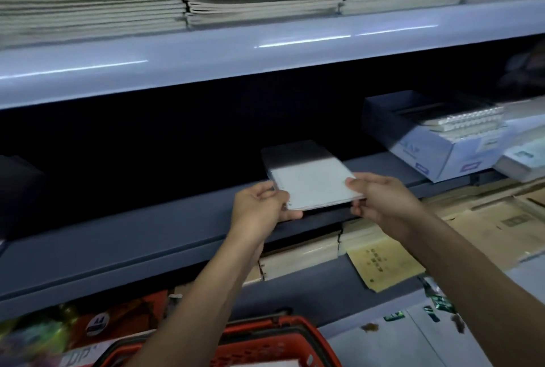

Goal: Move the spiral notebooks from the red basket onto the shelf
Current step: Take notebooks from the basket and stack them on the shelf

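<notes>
Both my arms are bare along all of their visible length, rising from either side of the red basket (320, 346). My left forearm (206, 287), above the basket's left half, is slim and smooth, narrowing toward the wrist. My right forearm (460, 278), up and to the right of the basket, looks broader, being nearer the camera. My left hand (262, 210) and right hand (380, 201), well above the basket, are bare too, with slender fingers and short, plain nails on the thumbs
</notes>
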